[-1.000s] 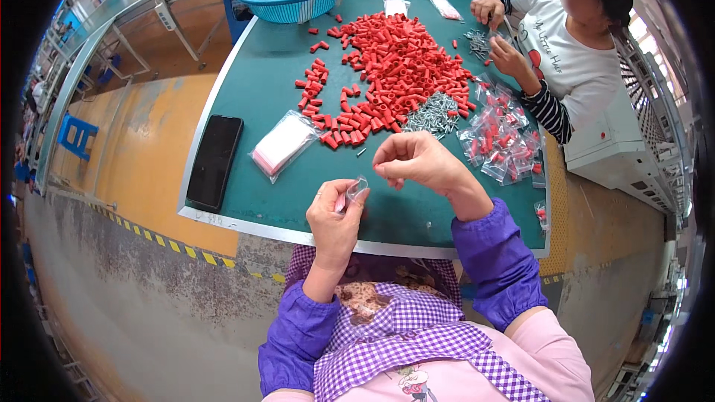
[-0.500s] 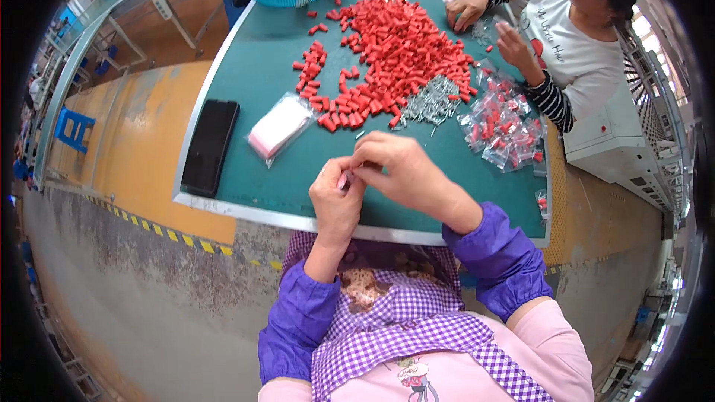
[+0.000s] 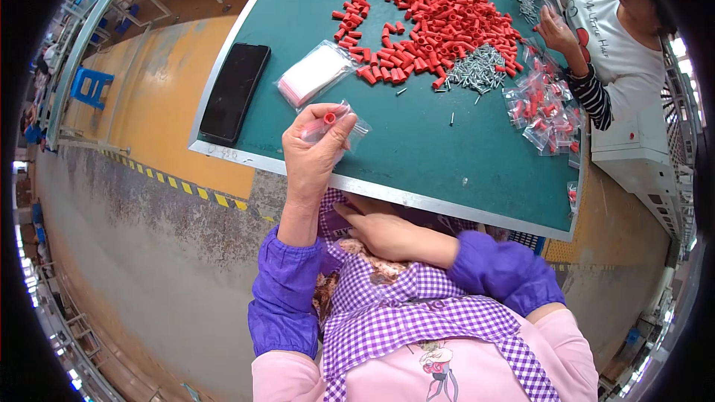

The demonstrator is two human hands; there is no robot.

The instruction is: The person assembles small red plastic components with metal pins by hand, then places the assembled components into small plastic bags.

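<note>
Left hand (image 3: 313, 145), raised over the near left of the table (image 3: 402, 150): closed in a pinch, thumb against fingers, on one small clear bag (image 3: 359, 129); with it, one red cap (image 3: 329, 117), open end showing (inside the bag or in front of it, cannot tell). Right hand (image 3: 376, 229), low on the near side of the table's edge, before the checked apron (image 3: 424, 321): fingertips partly hidden; degree of opening and contents, cannot tell.

Next outward: flat pack of white-and-pink bags (image 3: 316, 74), just far of the left hand; black phone (image 3: 234, 93), to its left; heap of red caps (image 3: 454, 15), far middle; heap of silver screws (image 3: 477, 71), at its near right side.

Progress, by judgement: one bag in hand, partly or fully filled, cannot tell which; filled bags (image 3: 544, 100) at right, red pieces visible inside, apparently done; much left, going by the large loose heaps.

Edges and room: metal-trimmed near edge (image 3: 417, 199), crossed by the left forearm; left edge beside the phone; open green stretch from the held bag rightward, stray screws (image 3: 452, 119) within; far right, co-worker's hands (image 3: 558, 33), well apart from both.
</note>
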